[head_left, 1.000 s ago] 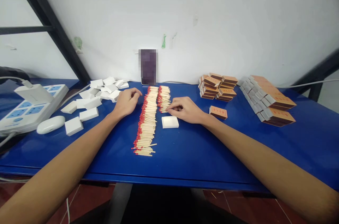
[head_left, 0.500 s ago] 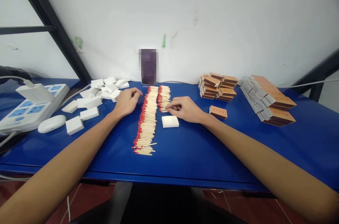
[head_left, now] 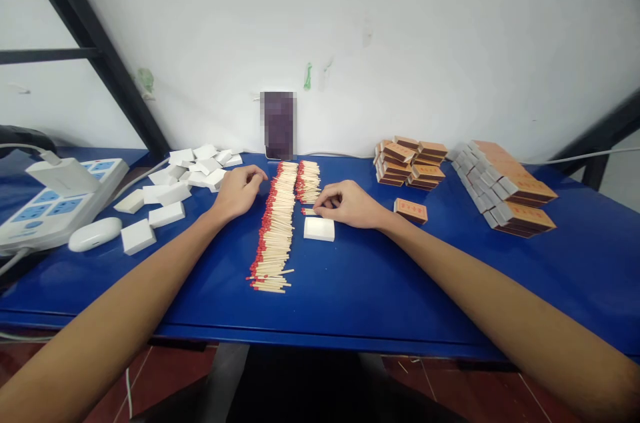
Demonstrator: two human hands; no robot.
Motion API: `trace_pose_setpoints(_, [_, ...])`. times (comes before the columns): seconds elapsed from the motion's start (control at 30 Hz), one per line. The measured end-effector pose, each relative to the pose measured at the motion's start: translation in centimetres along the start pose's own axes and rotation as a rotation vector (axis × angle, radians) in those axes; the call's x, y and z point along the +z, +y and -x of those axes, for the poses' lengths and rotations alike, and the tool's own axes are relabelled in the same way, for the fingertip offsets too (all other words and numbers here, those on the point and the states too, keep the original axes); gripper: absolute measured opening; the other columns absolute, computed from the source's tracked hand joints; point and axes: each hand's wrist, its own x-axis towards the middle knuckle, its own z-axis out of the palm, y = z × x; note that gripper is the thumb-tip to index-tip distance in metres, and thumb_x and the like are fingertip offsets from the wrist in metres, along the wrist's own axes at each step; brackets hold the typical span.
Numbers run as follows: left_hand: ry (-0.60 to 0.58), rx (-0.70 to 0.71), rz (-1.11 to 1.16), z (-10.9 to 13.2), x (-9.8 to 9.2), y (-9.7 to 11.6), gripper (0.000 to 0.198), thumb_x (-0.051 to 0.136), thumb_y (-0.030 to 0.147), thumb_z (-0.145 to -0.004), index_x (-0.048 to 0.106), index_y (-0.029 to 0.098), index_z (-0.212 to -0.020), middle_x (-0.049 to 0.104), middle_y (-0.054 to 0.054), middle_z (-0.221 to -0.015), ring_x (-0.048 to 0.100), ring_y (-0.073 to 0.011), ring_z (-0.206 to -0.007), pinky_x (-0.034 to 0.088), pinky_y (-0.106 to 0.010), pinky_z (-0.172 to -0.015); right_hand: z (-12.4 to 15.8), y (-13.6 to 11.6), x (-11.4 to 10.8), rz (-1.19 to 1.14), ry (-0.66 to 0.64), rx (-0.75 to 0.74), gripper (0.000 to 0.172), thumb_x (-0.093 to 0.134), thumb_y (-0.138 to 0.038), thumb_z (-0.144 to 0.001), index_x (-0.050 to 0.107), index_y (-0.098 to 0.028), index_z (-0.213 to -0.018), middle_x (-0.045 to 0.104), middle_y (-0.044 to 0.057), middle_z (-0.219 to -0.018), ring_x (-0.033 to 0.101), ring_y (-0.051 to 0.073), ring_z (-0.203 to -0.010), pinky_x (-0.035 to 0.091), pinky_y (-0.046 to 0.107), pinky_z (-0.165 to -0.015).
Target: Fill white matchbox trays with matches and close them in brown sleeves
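Observation:
A long row of red-tipped matches (head_left: pixel 275 223) runs down the middle of the blue table (head_left: pixel 360 290). A shorter bunch of matches (head_left: pixel 309 182) lies beside its far end. My right hand (head_left: pixel 347 204) rests at the near end of that bunch, fingers curled in a pinch on a few matches. A white inner tray (head_left: pixel 319 228) lies just in front of it. My left hand (head_left: pixel 239 190) sits left of the long row, fingers loosely curled, fingertips near the far match tips, nothing visibly held.
A heap of white trays (head_left: pixel 175 186) lies at the left. An orange sleeve (head_left: pixel 411 210) lies right of my right hand, with stacked orange matchboxes (head_left: pixel 411 163) and a longer stack (head_left: pixel 505 186) beyond. A power strip (head_left: pixel 55 200) and white mouse (head_left: pixel 95 234) sit far left.
My right hand has drawn a few matches off the short bunch toward the white tray and curled tighter. My left hand has hardly moved.

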Motion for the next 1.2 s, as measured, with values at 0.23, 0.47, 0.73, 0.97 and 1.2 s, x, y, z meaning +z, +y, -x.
trace_pose_setpoints(0.23, [-0.004, -0.005, 0.007, 0.10, -0.03, 0.17, 0.035, 0.039, 0.031, -0.081, 0.071, 0.017, -0.088, 0.066, -0.002, -0.066, 0.055, -0.0167, -0.059, 0.041, -0.028, -0.063, 0.05, -0.12, -0.33, -0.060, -0.045, 0.034, 0.017, 0.067, -0.031, -0.075, 0.075, -0.016, -0.076, 0.057, -0.001, -0.060, 0.039, 0.009, -0.053, 0.031, 0.025, -0.051])
trace_pose_setpoints(0.47, [-0.004, -0.002, 0.008, 0.07, -0.03, 0.12, 0.035, 0.039, 0.031, -0.082, 0.070, 0.017, -0.088, 0.066, -0.002, -0.067, 0.056, -0.0169, -0.061, 0.041, -0.028, -0.064, 0.05, -0.09, -0.22, -0.053, -0.043, 0.032, 0.030, 0.072, -0.044, -0.073, 0.075, -0.016, -0.083, 0.054, -0.002, -0.059, 0.037, 0.008, -0.052, 0.029, 0.025, -0.051])
trace_pose_setpoints(0.73, [-0.006, -0.003, 0.007, 0.11, 0.00, 0.21, 0.036, 0.039, 0.031, -0.082, 0.071, 0.016, -0.088, 0.066, -0.002, -0.068, 0.056, -0.0167, -0.060, 0.041, -0.028, -0.064, 0.14, -0.11, -0.21, -0.028, -0.046, 0.020, 0.044, 0.076, -0.053, -0.068, 0.074, -0.015, -0.089, 0.056, -0.001, -0.064, 0.041, 0.009, -0.056, 0.032, 0.025, -0.053])
trace_pose_setpoints(0.97, [-0.014, -0.003, 0.001, 0.07, 0.00, 0.15, 0.036, 0.039, 0.031, -0.082, 0.070, 0.017, -0.088, 0.066, -0.002, -0.068, 0.056, -0.0166, -0.061, 0.040, -0.028, -0.064, 0.19, -0.27, -0.23, -0.027, -0.045, 0.011, 0.036, 0.074, -0.049, -0.072, 0.074, -0.016, -0.088, 0.055, -0.001, -0.064, 0.041, 0.009, -0.055, 0.031, 0.025, -0.053])
trace_pose_setpoints(1.2, [-0.015, -0.003, -0.008, 0.10, -0.07, 0.17, 0.036, 0.039, 0.031, -0.081, 0.070, 0.017, -0.088, 0.065, -0.002, -0.068, 0.056, -0.0165, -0.061, 0.039, -0.027, -0.064, 0.00, -0.15, -0.15, 0.001, -0.038, -0.002, 0.024, 0.069, -0.040, -0.078, 0.076, -0.017, -0.079, 0.057, 0.000, -0.064, 0.039, 0.009, -0.055, 0.030, 0.026, -0.054])
